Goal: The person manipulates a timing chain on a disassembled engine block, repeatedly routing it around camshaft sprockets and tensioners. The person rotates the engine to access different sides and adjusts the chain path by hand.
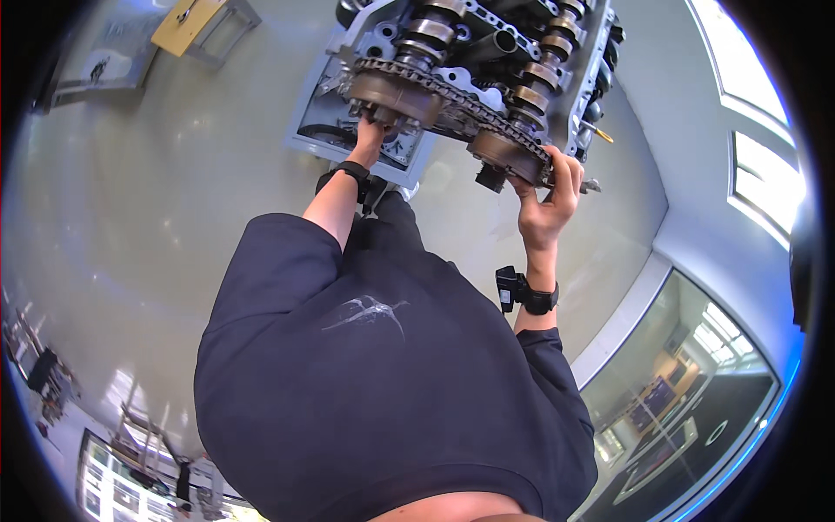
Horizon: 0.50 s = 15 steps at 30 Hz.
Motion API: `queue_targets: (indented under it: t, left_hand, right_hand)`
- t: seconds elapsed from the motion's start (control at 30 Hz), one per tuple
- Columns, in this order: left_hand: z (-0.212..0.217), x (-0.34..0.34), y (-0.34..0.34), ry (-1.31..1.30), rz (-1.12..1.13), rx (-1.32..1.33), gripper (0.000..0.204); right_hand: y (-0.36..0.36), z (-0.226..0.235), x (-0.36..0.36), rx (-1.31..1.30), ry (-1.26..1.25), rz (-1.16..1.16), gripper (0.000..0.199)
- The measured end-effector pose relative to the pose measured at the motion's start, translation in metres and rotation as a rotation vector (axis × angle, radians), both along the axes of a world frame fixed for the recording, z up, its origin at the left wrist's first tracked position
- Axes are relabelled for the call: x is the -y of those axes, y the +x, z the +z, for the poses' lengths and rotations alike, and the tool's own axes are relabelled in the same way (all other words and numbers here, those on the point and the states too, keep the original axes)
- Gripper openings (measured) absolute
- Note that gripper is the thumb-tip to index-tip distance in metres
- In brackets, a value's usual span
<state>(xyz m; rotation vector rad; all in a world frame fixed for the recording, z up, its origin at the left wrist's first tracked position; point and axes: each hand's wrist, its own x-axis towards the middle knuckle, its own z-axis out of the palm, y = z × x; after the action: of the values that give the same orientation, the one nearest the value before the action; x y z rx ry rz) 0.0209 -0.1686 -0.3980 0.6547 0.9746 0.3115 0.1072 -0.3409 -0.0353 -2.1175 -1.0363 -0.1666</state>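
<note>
An engine's cylinder head fills the top middle, with two camshafts showing, the left camshaft and the right camshaft. A timing chain runs across from the left camshaft sprocket to the right camshaft sprocket. My left hand reaches up below the left sprocket, its fingers hidden by it. At the right sprocket's outer edge, my right hand is closed, its thumb low on the front and its fingers up by the chain.
Beneath the engine stands a light-framed tray with metal parts in it. A yellow-handled tool or dipstick sticks out at the engine's right side. Far left are a yellow-topped table and a grey cabinet. A glass partition stands at the lower right.
</note>
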Motion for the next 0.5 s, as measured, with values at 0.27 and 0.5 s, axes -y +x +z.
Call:
queue_targets:
  t: [0.27, 0.5]
  left_hand:
    - [-0.024, -0.003, 0.006, -0.210, 0.032, 0.077, 0.039]
    - [-0.017, -0.011, -0.005, -0.041, -0.126, -0.010, 0.027]
  right_hand:
    - [0.002, 0.018, -0.001, 0.019, -0.187, 0.030, 0.055]
    - [0.000, 0.041, -0.010, 0.060, -0.363, 0.095, 0.057]
